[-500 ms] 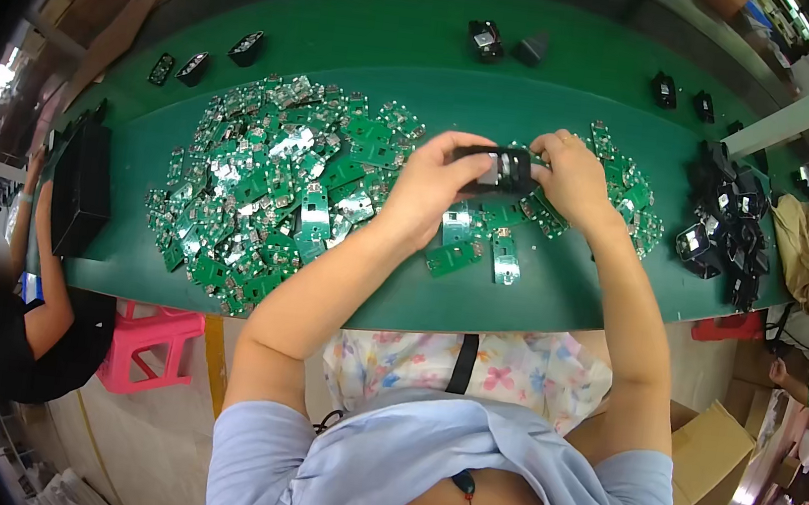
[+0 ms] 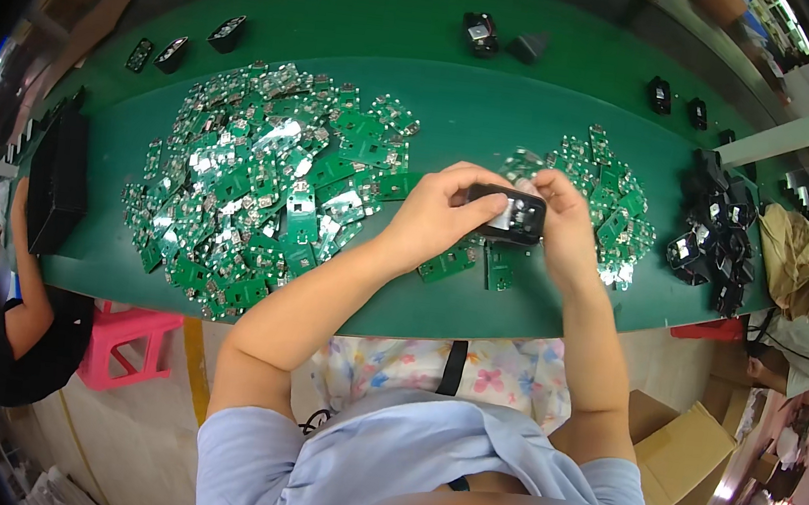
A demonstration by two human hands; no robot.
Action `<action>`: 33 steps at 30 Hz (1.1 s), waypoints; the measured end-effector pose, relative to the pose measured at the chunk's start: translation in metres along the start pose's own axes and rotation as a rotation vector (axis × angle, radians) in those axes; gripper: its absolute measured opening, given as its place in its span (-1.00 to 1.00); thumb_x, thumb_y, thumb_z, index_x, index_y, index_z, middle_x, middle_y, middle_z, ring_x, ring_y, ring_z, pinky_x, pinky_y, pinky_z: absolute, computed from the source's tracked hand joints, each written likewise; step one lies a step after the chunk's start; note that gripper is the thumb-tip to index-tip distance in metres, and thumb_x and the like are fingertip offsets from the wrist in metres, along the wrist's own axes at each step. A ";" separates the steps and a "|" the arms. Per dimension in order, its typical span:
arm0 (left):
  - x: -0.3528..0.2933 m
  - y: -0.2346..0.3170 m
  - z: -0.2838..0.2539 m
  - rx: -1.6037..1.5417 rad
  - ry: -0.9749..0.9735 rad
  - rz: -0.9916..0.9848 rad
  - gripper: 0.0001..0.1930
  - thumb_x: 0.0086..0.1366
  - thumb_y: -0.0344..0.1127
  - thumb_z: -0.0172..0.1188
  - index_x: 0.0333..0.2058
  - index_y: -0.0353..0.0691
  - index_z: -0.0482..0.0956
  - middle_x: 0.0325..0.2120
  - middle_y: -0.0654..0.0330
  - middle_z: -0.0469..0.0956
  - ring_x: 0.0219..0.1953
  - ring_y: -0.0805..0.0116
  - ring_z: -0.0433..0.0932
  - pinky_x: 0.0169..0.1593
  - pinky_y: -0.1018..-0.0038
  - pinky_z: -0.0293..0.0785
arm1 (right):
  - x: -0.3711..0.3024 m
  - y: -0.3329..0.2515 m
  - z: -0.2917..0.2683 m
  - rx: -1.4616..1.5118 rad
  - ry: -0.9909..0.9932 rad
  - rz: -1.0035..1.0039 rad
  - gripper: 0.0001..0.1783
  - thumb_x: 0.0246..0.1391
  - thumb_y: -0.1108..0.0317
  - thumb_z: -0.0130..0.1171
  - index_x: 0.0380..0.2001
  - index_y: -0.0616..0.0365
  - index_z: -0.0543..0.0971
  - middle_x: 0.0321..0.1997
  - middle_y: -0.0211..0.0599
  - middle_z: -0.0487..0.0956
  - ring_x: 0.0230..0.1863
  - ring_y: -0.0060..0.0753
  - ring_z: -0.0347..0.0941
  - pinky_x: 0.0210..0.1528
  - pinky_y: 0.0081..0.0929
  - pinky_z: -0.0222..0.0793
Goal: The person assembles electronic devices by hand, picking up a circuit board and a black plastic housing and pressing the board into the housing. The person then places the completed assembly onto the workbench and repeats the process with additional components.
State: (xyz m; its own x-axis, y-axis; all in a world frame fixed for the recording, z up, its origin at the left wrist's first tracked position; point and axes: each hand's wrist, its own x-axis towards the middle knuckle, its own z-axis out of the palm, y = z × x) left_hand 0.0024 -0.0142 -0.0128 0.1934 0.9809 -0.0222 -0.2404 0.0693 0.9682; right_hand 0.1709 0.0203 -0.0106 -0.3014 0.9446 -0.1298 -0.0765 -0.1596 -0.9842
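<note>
- Housing (image 2: 521,228), black, juts rightward from the left hand (image 2: 437,212); I see it clasped, thumb on top.
- Right hand (image 2: 567,225) beside its right end; grip, I can't tell.

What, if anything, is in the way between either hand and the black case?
Nothing visible. The left hand grips the black case, thumb on top; the right hand is at its right end, contact unclear. The green boards showing just below it block neither.

Left hand (image 2: 444,209) curled — gripping, right hand (image 2: 565,219) close beside
</note>
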 end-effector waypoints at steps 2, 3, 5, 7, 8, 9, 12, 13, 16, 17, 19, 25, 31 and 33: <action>0.000 -0.001 -0.004 0.034 0.016 -0.012 -0.83 0.16 -0.40 0.14 -0.28 -0.34 0.55 -0.29 0.23 0.46 -0.30 0.48 0.48 -0.21 0.58 0.42 | -0.005 0.000 0.001 -0.012 -0.006 0.007 -0.89 0.10 0.34 0.07 -0.36 0.14 0.44 -0.49 -0.53 0.44 -0.47 -0.75 0.30 -0.44 -0.76 0.20; -0.001 0.000 -0.001 0.006 0.035 0.000 -0.83 0.13 -0.39 0.16 -0.31 -0.32 0.56 -0.32 0.23 0.47 -0.35 0.49 0.48 -0.24 0.57 0.42 | -0.005 -0.002 0.001 -0.061 0.034 0.017 -0.88 0.11 0.33 0.06 -0.33 0.14 0.45 -0.48 -0.53 0.44 -0.47 -0.75 0.29 -0.44 -0.77 0.19; -0.002 -0.001 -0.003 0.152 0.026 0.038 -0.83 0.10 -0.39 0.16 -0.33 -0.32 0.56 -0.34 0.21 0.48 -0.36 0.46 0.48 -0.26 0.56 0.42 | -0.009 -0.013 0.002 -0.062 0.077 0.026 -0.80 0.11 0.31 0.06 -0.23 0.15 0.48 -0.45 -0.53 0.44 -0.47 -0.76 0.26 -0.44 -0.78 0.16; -0.003 -0.002 0.000 0.298 0.015 0.079 -0.83 0.06 -0.39 0.17 -0.35 -0.31 0.56 -0.35 0.20 0.48 -0.38 0.44 0.49 -0.27 0.54 0.41 | -0.011 -0.018 -0.001 -0.197 0.072 -0.074 -0.78 0.12 0.30 0.05 -0.21 0.16 0.49 -0.44 -0.52 0.43 -0.41 -0.75 0.28 -0.37 -0.78 0.18; -0.004 -0.001 0.002 0.361 -0.017 0.086 -0.83 0.04 -0.39 0.17 -0.36 -0.31 0.56 -0.37 0.18 0.49 -0.38 0.40 0.49 -0.29 0.53 0.41 | -0.012 -0.019 -0.003 -0.332 0.063 -0.176 -0.75 0.13 0.29 0.03 -0.18 0.18 0.50 -0.42 -0.50 0.42 -0.36 -0.74 0.29 -0.29 -0.77 0.20; -0.005 0.000 0.004 0.425 -0.050 0.094 -0.83 0.01 -0.39 0.17 -0.37 -0.31 0.56 -0.38 0.16 0.49 -0.39 0.36 0.49 -0.30 0.51 0.40 | -0.009 -0.019 -0.007 -0.480 0.010 -0.279 -0.79 0.08 0.36 0.08 -0.23 0.23 0.52 -0.38 -0.46 0.43 -0.40 -0.71 0.32 -0.34 -0.74 0.25; -0.006 -0.002 0.004 0.479 -0.071 0.083 -0.86 0.07 -0.44 0.15 -0.35 -0.28 0.56 -0.34 0.26 0.47 -0.41 0.55 0.41 -0.39 0.67 0.31 | -0.018 -0.030 -0.008 -0.642 0.008 -0.182 -0.84 0.02 0.41 0.12 -0.30 0.21 0.55 -0.43 -0.42 0.46 -0.51 -0.67 0.34 -0.47 -0.71 0.25; -0.007 -0.003 0.003 0.480 -0.069 0.080 -0.86 0.07 -0.44 0.15 -0.35 -0.28 0.56 -0.34 0.26 0.47 -0.41 0.55 0.41 -0.39 0.67 0.31 | -0.021 -0.036 -0.006 -0.639 0.006 -0.181 -0.84 0.02 0.41 0.12 -0.30 0.21 0.55 -0.43 -0.42 0.46 -0.51 -0.67 0.34 -0.47 -0.71 0.25; -0.007 -0.006 0.004 0.511 -0.046 0.096 -0.87 0.09 -0.43 0.14 -0.34 -0.28 0.55 -0.37 0.28 0.47 -0.41 0.55 0.43 -0.36 0.65 0.35 | -0.028 -0.045 -0.008 -0.730 -0.016 -0.062 -0.85 0.00 0.43 0.14 -0.32 0.23 0.54 -0.40 -0.38 0.49 -0.52 -0.64 0.40 -0.53 -0.68 0.26; -0.006 -0.009 0.004 0.460 -0.019 0.106 -0.86 0.11 -0.44 0.13 -0.32 -0.29 0.51 -0.36 0.27 0.47 -0.40 0.55 0.43 -0.36 0.64 0.37 | -0.028 -0.043 -0.012 -0.664 0.044 -0.009 -0.86 0.00 0.43 0.14 -0.33 0.23 0.53 -0.40 -0.37 0.50 -0.53 -0.63 0.42 -0.53 -0.67 0.26; -0.004 -0.010 0.002 0.412 0.022 0.116 -0.86 0.13 -0.45 0.11 -0.30 -0.31 0.48 -0.36 0.26 0.46 -0.39 0.55 0.44 -0.35 0.63 0.39 | -0.026 -0.034 -0.020 -0.597 0.089 0.041 -0.86 -0.01 0.42 0.14 -0.34 0.22 0.52 -0.40 -0.36 0.51 -0.53 -0.62 0.44 -0.53 -0.67 0.27; 0.002 -0.013 0.003 -0.020 0.167 -0.049 -0.83 0.20 -0.46 0.04 -0.26 -0.42 0.34 -0.35 0.11 0.44 -0.33 0.45 0.49 -0.28 0.53 0.56 | -0.035 -0.021 -0.026 -0.038 0.354 -0.138 -0.85 0.09 0.38 0.05 -0.34 0.25 0.43 -0.46 -0.35 0.47 -0.48 -0.45 0.51 -0.51 -0.65 0.34; 0.001 -0.022 0.003 0.036 0.182 -0.051 -0.77 0.11 -0.42 0.13 -0.25 -0.39 0.41 -0.36 0.13 0.43 -0.31 0.41 0.46 -0.20 0.50 0.42 | -0.051 -0.019 0.010 0.131 0.226 -0.125 -0.85 0.08 0.36 0.07 -0.34 0.22 0.42 -0.49 -0.36 0.47 -0.46 -0.49 0.48 -0.46 -0.66 0.31; 0.000 -0.021 0.004 0.101 0.180 -0.029 -0.77 0.11 -0.42 0.14 -0.25 -0.37 0.42 -0.34 0.13 0.41 -0.30 0.40 0.45 -0.19 0.50 0.41 | -0.055 -0.021 0.020 0.144 0.170 -0.129 -0.86 0.07 0.36 0.09 -0.35 0.19 0.43 -0.49 -0.38 0.48 -0.49 -0.58 0.43 -0.45 -0.70 0.27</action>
State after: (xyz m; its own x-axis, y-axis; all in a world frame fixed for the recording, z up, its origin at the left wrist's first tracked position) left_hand 0.0114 -0.0164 -0.0318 0.0237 0.9960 -0.0858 -0.1389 0.0882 0.9864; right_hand 0.1706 -0.0341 0.0200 -0.1174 0.9925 -0.0342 -0.2419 -0.0620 -0.9683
